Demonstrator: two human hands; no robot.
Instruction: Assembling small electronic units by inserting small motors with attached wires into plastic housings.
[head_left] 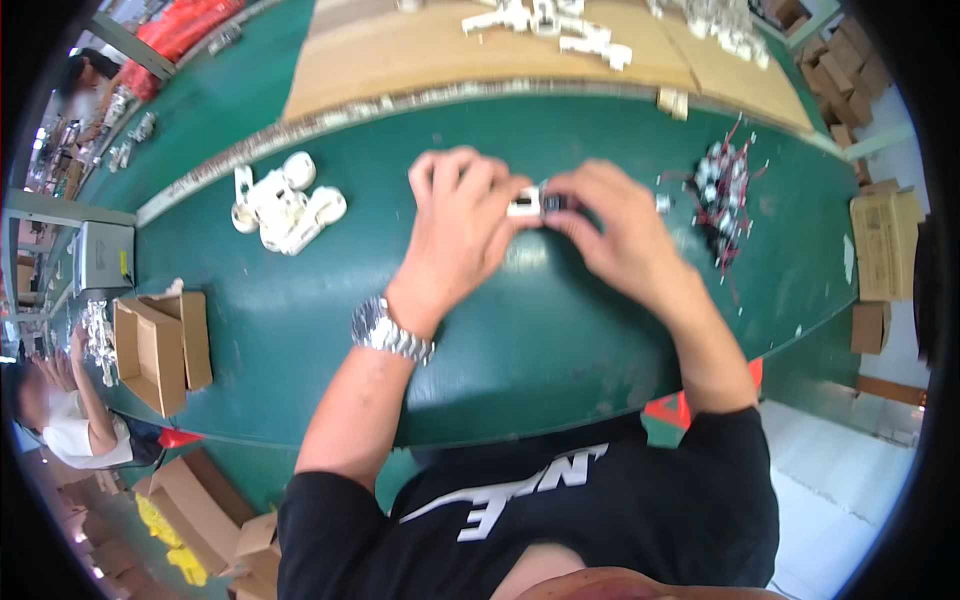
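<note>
Over the middle of the green table, my left hand (455, 215) is closed on a small white plastic part (523, 203) that has a dark slot in it. My right hand (620, 225) pinches a small black piece (553, 203) against the right end of that white part. The two pieces meet between my fingertips; whether they are joined cannot be made out. To the left lies a pile of white plastic housings (280, 205). A heap of small motor-like components with red and dark wires (722, 195) lies to the right of my right hand.
Cardboard (370, 60) beyond a raised ledge carries more white parts (545, 20). An open cardboard box (150, 350) stands at the left table edge, near a grey metal box (103, 255). Another person (85, 430) sits at far left. Cartons (885, 245) stand at right.
</note>
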